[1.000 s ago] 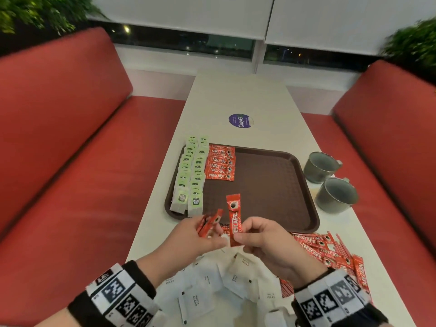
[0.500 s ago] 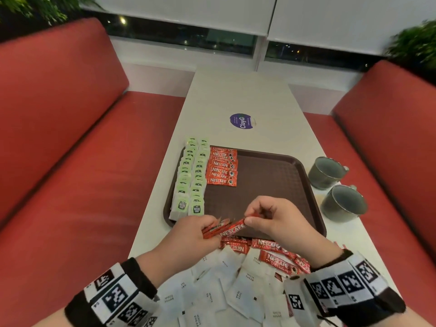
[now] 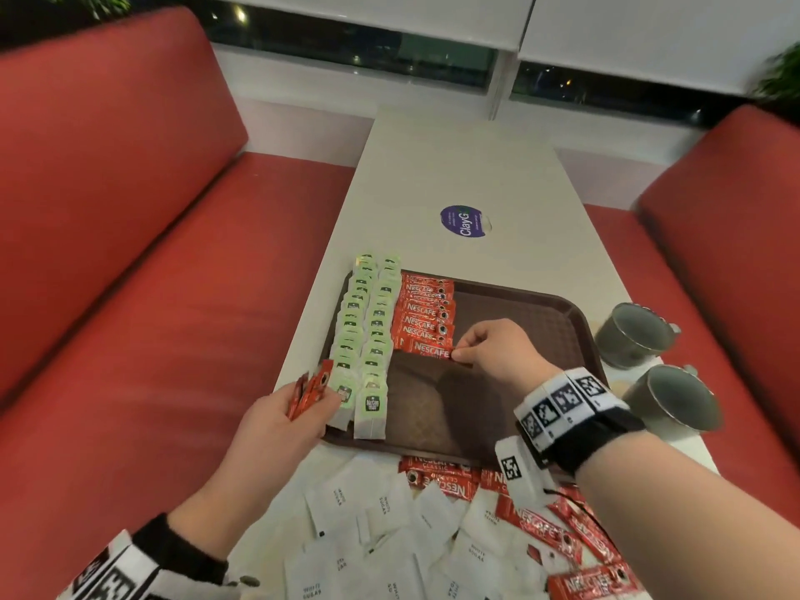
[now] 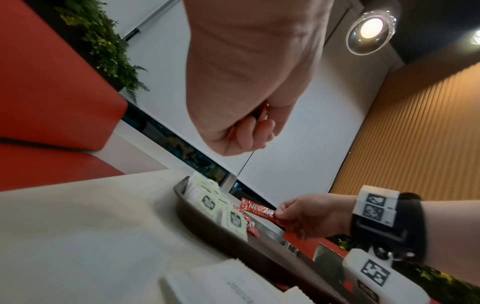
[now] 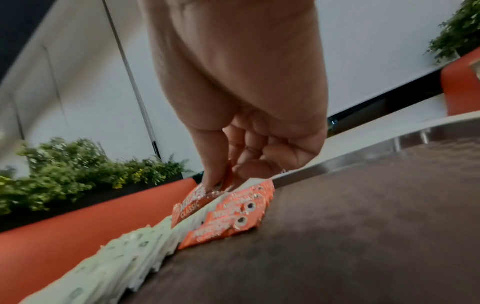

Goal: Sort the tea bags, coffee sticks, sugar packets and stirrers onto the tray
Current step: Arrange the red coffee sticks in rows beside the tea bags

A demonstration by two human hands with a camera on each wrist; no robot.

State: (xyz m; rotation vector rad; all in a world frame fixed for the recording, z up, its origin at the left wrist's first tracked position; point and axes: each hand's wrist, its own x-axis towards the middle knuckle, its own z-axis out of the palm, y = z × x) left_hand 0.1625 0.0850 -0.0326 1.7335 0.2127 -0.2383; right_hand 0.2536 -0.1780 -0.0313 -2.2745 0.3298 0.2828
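Observation:
A brown tray (image 3: 541, 305) lies on the white table (image 3: 459, 166). Two columns of green tea bags (image 3: 368, 331) line its left side, with a column of red coffee sticks (image 3: 426, 311) beside them. My right hand (image 3: 465, 352) pinches one red coffee stick (image 3: 426, 349) (image 5: 193, 204) by its right end, just above the near end of that column (image 5: 228, 222). My left hand (image 3: 298, 400) grips a small bunch of coffee sticks (image 3: 312, 387) at the tray's left front corner. Loose white sugar packets (image 3: 381, 521) and more coffee sticks (image 3: 558, 530) lie in a heap near me.
Two grey mugs (image 3: 636, 335) (image 3: 675, 404) stand right of the tray by the table edge. A purple round sticker (image 3: 465, 220) is farther up the table. Red benches (image 3: 108, 296) flank both sides. The tray's right half (image 3: 511, 400) is bare.
My right hand took one coffee stick from the left hand's bunch and carried it forward to the near end of the coffee column. The left hand moved left to the tray's corner.

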